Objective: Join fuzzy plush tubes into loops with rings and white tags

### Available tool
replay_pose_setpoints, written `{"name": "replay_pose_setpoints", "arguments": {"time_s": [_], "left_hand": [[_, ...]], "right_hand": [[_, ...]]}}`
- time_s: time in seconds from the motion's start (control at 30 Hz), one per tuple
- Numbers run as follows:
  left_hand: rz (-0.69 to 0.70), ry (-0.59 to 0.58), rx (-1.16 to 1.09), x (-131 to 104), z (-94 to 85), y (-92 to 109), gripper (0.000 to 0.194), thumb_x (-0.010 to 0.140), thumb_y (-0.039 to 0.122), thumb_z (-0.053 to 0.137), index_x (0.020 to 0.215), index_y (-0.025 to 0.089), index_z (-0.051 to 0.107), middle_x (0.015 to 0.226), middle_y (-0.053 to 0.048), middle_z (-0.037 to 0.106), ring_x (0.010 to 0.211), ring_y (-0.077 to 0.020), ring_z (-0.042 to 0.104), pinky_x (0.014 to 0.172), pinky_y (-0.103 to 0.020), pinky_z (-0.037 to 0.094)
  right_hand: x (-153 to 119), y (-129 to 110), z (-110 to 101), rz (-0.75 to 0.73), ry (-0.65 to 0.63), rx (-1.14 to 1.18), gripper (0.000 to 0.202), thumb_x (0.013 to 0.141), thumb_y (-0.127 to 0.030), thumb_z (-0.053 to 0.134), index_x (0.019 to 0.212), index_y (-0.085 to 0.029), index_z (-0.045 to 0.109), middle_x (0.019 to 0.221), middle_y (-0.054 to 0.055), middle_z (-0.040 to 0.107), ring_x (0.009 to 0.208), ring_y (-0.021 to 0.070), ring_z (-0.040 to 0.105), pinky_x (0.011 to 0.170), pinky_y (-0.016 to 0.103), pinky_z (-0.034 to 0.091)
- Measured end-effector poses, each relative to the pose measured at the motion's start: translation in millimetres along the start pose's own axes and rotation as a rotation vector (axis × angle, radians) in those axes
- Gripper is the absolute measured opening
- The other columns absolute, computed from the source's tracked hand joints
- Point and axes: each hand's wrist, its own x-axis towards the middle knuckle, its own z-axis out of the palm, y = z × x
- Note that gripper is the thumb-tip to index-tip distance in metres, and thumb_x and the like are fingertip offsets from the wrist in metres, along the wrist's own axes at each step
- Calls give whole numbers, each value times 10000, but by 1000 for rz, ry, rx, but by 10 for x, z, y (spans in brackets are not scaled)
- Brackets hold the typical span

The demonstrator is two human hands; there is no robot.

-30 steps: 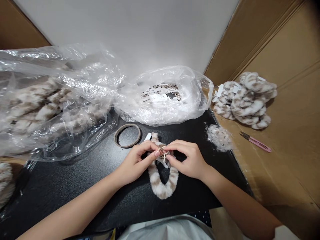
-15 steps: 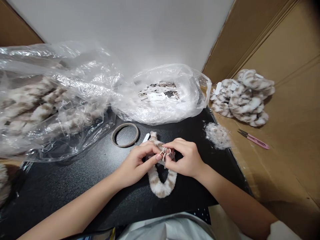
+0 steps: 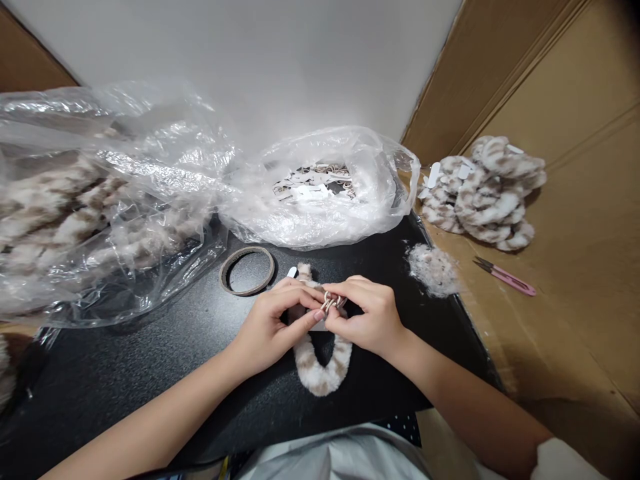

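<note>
Pinched between the fingertips of my left hand (image 3: 280,327) and my right hand (image 3: 367,313) is a small cluster of metal rings (image 3: 331,303), its exact make hard to see. Both hands are closed and nearly touch each other. Under them lies a furry white and brown loop (image 3: 323,380) on the black table, its middle hidden by my fingers. A white tag (image 3: 292,272) pokes out beyond my left hand, beside the loop's far end. A pale piece of card or plastic shows below the rings.
A plastic bag (image 3: 320,223) holds metal clasps and white tags. Left of it, a larger bag (image 3: 165,220) contains furry strips. A tape ring (image 3: 247,271) lies nearer. At right are fluff (image 3: 433,270), pink thread snips (image 3: 510,278) and piled furry loops (image 3: 493,193) on cardboard.
The rings have turned and sit closer together between my fingertips. My left fingers have shifted slightly. The whole view has drifted a little, and the furry loop stays on the table.
</note>
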Motion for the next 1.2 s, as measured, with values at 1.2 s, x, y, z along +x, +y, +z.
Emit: {"name": "replay_pose_setpoints", "arguments": {"time_s": [1.2], "left_hand": [[-138,61,20,-55,122,128,158,910,251,565,779,173,607,895,-56,700,838,-171,641,751,-264,473]], "right_hand": [[-46,-4,9,-144,-44,-198,234,771,-84,566,960,-151,688,738,58,749,612,190,683,642,316,579]]}}
